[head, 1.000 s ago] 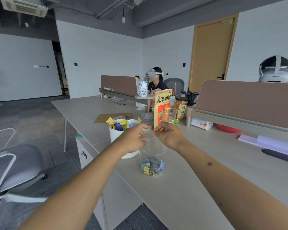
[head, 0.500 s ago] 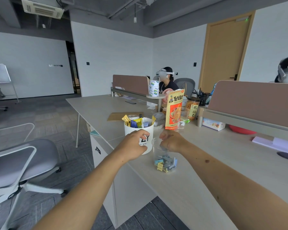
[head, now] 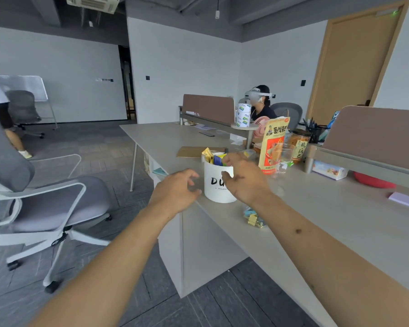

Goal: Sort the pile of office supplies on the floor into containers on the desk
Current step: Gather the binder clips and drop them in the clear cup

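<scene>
A white cup (head: 214, 185) with black letters stands near the desk (head: 316, 208) corner, stuffed with yellow and blue packets (head: 213, 158). My left hand (head: 175, 191) hovers just left of it over the desk edge, fingers loosely curled and holding nothing. In front of the cup's right side is my right hand (head: 244, 179), fingers loosely bent, nothing in it. A clear plastic cup with several coloured binder clips (head: 253, 218) sits behind my right wrist, mostly hidden by the forearm.
Behind the white cup stand an orange snack bag (head: 273, 147), a drinking glass (head: 285, 156) and a snack jar (head: 299, 147). A brown divider (head: 373, 135) runs along the right. A grey office chair (head: 45, 204) stands left of the desk. One person sits far back; another stands at far left.
Both hands have come off the clear cup of clips and shifted left to either side of the white cup. The view has swung left.
</scene>
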The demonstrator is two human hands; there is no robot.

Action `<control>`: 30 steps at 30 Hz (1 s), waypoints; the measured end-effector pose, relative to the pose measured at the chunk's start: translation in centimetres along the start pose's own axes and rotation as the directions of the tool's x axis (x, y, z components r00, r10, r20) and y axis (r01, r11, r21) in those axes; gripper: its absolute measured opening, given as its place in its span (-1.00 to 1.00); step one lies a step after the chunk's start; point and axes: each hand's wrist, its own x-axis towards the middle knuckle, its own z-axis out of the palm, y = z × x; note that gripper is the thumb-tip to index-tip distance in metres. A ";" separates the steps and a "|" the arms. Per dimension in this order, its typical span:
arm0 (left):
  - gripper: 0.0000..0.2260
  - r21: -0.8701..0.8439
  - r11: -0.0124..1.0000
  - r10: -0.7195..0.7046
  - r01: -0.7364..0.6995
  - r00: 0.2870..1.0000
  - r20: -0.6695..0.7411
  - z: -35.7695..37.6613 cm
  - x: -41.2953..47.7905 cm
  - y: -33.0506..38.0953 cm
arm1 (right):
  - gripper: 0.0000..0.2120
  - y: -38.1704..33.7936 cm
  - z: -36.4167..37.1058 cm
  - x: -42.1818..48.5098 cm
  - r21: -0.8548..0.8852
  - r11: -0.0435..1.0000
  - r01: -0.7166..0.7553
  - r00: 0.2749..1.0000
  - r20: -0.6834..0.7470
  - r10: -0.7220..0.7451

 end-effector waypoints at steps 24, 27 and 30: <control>-0.73 0.265 0.894 -0.406 0.361 0.903 0.140 18.6 -12.0 -35.3 | -0.69 -0.9 41.8 -12.6 0.148 0.984 0.097 0.925 0.351 -0.144; -0.73 0.254 0.874 -0.466 0.415 0.863 0.195 22.7 -14.4 -39.1 | -0.70 0.8 46.8 -15.8 0.138 0.989 0.045 0.898 0.429 -0.101; -0.73 0.252 0.846 -0.527 0.470 0.808 0.263 26.9 -17.1 -42.5 | -0.71 2.7 51.2 -19.4 0.142 0.990 0.004 0.865 0.496 -0.075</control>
